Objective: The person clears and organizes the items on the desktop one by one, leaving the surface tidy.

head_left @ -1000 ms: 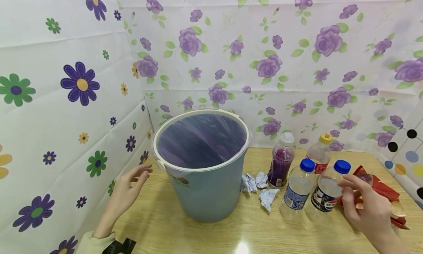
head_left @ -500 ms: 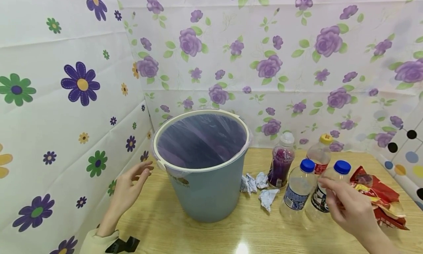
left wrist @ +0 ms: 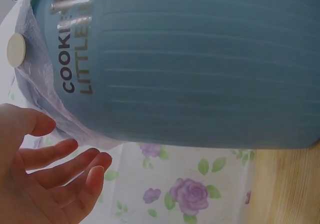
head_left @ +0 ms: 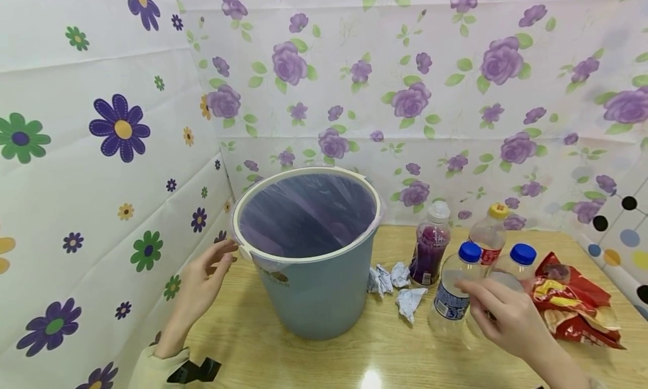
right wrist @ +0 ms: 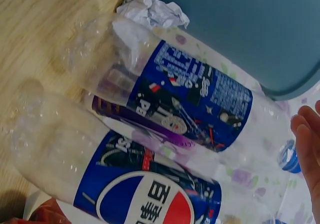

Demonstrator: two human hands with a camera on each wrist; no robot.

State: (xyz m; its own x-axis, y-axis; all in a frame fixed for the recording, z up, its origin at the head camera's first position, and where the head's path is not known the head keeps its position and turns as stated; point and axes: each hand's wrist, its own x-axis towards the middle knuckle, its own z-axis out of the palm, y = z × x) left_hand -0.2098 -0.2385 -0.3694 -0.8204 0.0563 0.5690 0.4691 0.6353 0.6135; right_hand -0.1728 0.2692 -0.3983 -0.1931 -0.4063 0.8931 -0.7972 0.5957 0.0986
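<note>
My left hand (head_left: 201, 279) hovers at the left side of a light blue bin (head_left: 324, 296) lined with a clear plastic bag. Its fingers are loosely bent near the rim, with nothing in them. On the other side, my right hand (head_left: 511, 319) hangs in front of two clear plastic bottles with blue caps. Of these, the left bottle (head_left: 452, 302) stands just beyond the fingertips; the other bottle (head_left: 523, 255) is partly covered by the hand. In the right wrist view a Pepsi label (right wrist: 150, 199) shows on one bottle, and the fingers (right wrist: 307, 144) are empty near a cap.
Behind stand a bottle of purple contents (head_left: 430, 251) and a yellow-capped bottle (head_left: 488, 237). Crumpled paper (head_left: 409, 303) lies between bin and bottles. A red snack bag (head_left: 577, 302) lies at the right on the wooden table (head_left: 314, 366). Patterned sheets (head_left: 354, 96) enclose the left and back.
My right hand has moved left, from beside the red bag across the right blue-capped bottle toward the left one. The left hand has shifted only slightly, toward the bin's rim.
</note>
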